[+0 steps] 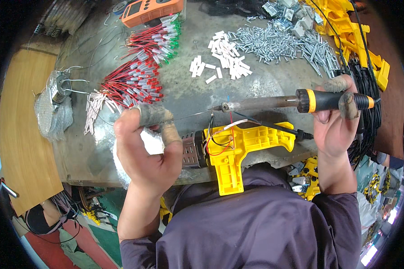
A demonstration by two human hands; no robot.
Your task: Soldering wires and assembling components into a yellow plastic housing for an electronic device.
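Horizontal soldering iron (pixel 300 101) tip over open yellow gun-shaped housing (pixel 238 148).

Two hands in view: left hand (pixel 149 148), right hand (pixel 335 121).
One soldering iron (pixel 274 102), black and orange grip.
One open yellow tool shell (pixel 242 148) at the table (pixel 274 80) edge; more yellow shells (pixel 354 36) stacked far right, number unclear.
One orange meter (pixel 151 10).
One solder spool (pixel 59 88).
Red-wired lamps (pixel 139 74): two bundles, far too many to count.
White sleeves (pixel 222 60): one loose scatter, several dozen.
Metal screws (pixel 283 45): one heap, uncountable.
One wooden board (pixel 24 130).
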